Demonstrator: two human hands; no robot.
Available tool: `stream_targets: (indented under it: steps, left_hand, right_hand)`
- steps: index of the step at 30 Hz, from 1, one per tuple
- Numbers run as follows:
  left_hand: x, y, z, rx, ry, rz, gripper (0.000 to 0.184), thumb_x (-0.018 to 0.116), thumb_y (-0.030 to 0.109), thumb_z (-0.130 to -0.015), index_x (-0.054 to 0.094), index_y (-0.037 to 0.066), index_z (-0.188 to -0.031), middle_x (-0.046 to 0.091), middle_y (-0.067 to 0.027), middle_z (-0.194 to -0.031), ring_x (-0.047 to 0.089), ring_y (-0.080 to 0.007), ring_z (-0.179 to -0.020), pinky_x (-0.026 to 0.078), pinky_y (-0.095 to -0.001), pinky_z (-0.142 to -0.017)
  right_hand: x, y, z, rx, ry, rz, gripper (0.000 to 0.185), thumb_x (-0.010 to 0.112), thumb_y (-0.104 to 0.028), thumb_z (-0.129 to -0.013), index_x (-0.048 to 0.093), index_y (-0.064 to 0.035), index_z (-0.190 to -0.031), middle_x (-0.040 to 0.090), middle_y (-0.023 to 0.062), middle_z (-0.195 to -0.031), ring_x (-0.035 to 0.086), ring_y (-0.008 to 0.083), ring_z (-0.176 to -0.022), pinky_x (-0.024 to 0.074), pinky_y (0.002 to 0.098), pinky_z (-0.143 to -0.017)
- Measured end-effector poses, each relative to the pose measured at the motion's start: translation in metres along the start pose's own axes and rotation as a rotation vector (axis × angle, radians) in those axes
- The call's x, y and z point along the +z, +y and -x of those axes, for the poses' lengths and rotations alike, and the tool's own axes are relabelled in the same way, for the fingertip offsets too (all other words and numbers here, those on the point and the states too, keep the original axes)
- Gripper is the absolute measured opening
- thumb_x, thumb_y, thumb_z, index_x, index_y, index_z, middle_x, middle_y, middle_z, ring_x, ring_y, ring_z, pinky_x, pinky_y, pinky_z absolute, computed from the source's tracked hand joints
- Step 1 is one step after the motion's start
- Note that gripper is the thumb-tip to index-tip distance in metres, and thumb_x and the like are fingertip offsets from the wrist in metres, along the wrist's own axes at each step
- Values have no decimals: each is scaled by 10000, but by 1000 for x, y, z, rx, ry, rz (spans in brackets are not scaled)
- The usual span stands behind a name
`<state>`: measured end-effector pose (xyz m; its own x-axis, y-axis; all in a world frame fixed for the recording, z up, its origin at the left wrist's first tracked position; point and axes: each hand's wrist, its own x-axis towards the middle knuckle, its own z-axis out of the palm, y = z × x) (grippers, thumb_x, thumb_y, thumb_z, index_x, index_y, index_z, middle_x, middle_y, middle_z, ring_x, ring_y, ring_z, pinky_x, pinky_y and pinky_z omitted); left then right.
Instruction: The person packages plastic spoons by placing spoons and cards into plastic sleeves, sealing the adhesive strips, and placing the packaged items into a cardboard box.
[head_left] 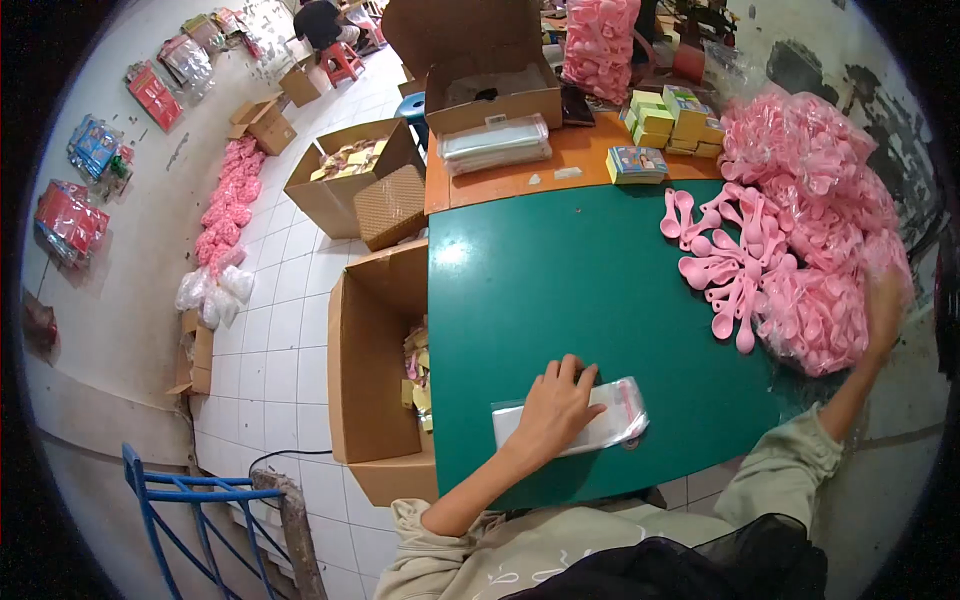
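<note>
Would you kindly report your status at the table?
Left hand on clear plastic packets. Right hand at bagged pink spoons, grip unclear. Loose spoons alongside; no obstruction seen.

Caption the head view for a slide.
Left hand on clear plastic bags, right hand at bagged pink spoons, over a green tabletop.

One wide head view, looking forward and steeply down from above your shirt [610, 530]. Your left hand [553, 412] is close, low in frame; the green table [560, 280] stretches beyond its fingers [569, 368], the tiled floor [285, 325] lies left of them, your right hand [884, 305] well right.
</note>
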<state>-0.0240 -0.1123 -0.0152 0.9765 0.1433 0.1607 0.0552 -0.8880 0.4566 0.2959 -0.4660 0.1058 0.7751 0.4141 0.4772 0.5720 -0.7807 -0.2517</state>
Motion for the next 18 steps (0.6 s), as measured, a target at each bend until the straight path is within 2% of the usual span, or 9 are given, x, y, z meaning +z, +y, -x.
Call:
stream_targets:
  steps: [2, 3, 4, 6, 8, 10, 12, 15, 18]
  left_hand:
    - [2, 2, -3, 24, -11, 2, 374, 688, 189, -746, 561, 57, -1072, 511, -128, -997, 539, -287, -879, 472, -368, -743]
    - [5, -1, -5, 45, -20, 41, 360, 687, 178, -746, 560, 56, -1060, 516, -123, -979, 541, -282, -876, 472, -368, -741]
    - [6, -3, -8, 66, -28, 79, 347, 686, 167, -745, 559, 55, -1048, 522, -119, -961, 543, -277, -873, 471, -367, -739]
    - [5, -9, -14, 113, -79, 159, 315, 680, 143, -746, 562, 49, -1022, 553, -120, -928, 569, -270, -847, 480, -366, -735]
    - [0, -16, -21, 110, -108, 266, 286, 677, 123, -746, 566, 41, -997, 584, -120, -892, 597, -263, -817, 490, -360, -726]
    - [-2, -21, -23, 57, -124, 417, 261, 675, 107, -743, 572, 33, -971, 615, -119, -851, 628, -256, -782, 503, -350, -711]
    - [-6, -28, -26, 18, -160, 536, 208, 665, 73, -757, 581, 22, -940, 650, -128, -889, 658, -230, -777, 514, -315, -698]
    - [-8, -33, -24, 0, -195, 615, 155, 643, 66, -791, 572, 21, -920, 659, -113, -920, 657, -192, -805, 514, -296, -710]
    - [-11, -40, -27, -66, -147, 809, 93, 602, 62, -836, 541, 19, -890, 662, -96, -946, 647, -172, -843, 519, -298, -733]
  right_hand:
    - [48, 0, -13, -29, 196, 204, 376, 554, -183, -859, 525, 55, -1148, 550, 217, -1164, 517, 329, -1078, 380, 364, -945]
    - [88, -17, -19, -301, 151, 9, 336, 569, -127, -831, 548, 18, -1133, 566, 171, -1156, 531, 319, -1056, 392, 371, -927]
    - [108, -63, -31, -151, -83, -240, 311, 592, -63, -782, 575, -22, -1090, 587, 144, -1098, 550, 307, -1014, 410, 373, -894]
    - [181, -77, -42, -463, 4, -214, 225, 537, -80, -782, 592, -46, -998, 586, 159, -986, 564, 271, -952, 425, 365, -849]
    - [213, -87, -48, -402, -122, -207, 163, 514, -72, -780, 596, -25, -912, 595, 153, -929, 576, 279, -899, 447, 376, -788]
    - [221, -105, -50, 167, -380, -495, 137, 492, -74, -784, 612, -24, -828, 606, 153, -905, 572, 332, -831, 453, 409, -680]
    - [228, -97, -47, -389, -150, -114, 133, 515, -103, -788, 607, -32, -853, 597, 148, -866, 562, 333, -813, 434, 407, -668]
    - [213, -115, -38, -400, -81, 38, 148, 524, -110, -797, 605, -35, -896, 584, 146, -859, 551, 337, -822, 421, 430, -705]
    - [199, -128, -44, -351, 13, -133, 156, 540, -113, -804, 597, -41, -930, 574, 141, -882, 542, 338, -838, 414, 441, -738]
